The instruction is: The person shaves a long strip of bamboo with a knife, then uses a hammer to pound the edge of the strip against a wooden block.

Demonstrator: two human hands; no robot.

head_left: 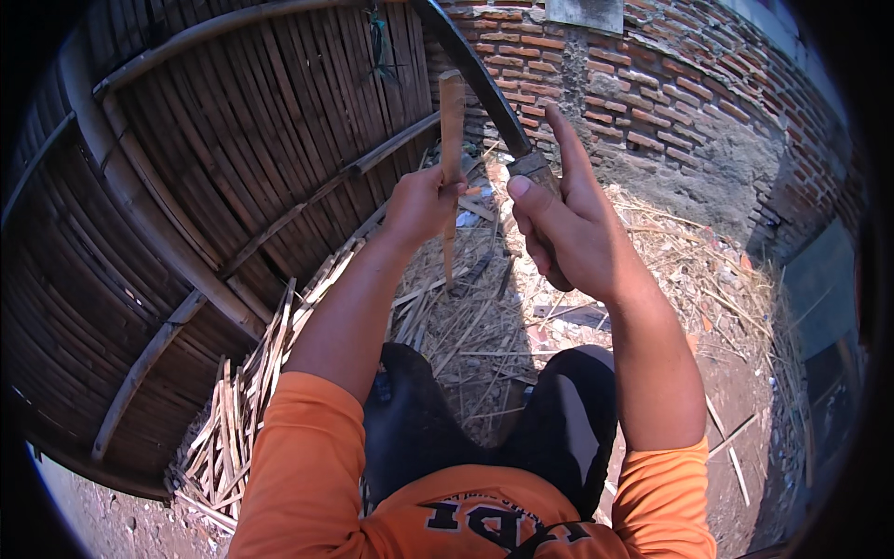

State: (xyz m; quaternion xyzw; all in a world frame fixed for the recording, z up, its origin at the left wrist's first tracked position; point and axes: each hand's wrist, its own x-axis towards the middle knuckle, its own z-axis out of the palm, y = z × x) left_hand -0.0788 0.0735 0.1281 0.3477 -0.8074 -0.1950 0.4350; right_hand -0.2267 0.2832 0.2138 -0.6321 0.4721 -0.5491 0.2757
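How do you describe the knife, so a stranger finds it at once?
Start at the brick wall. In front of it is the right hand, holding the knife. Its long, dark blade sets it apart from the tan stick in the left hand.

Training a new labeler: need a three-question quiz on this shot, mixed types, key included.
1. Which hand holds the long knife?
2. True or false: the left hand is empty.
3. Pick one. The pile of sticks on the left lies beside:
A) the brick wall
B) the slatted wall
C) a bucket

Key: 1. The right hand. 2. False; it grips a wooden stick. 3. B.
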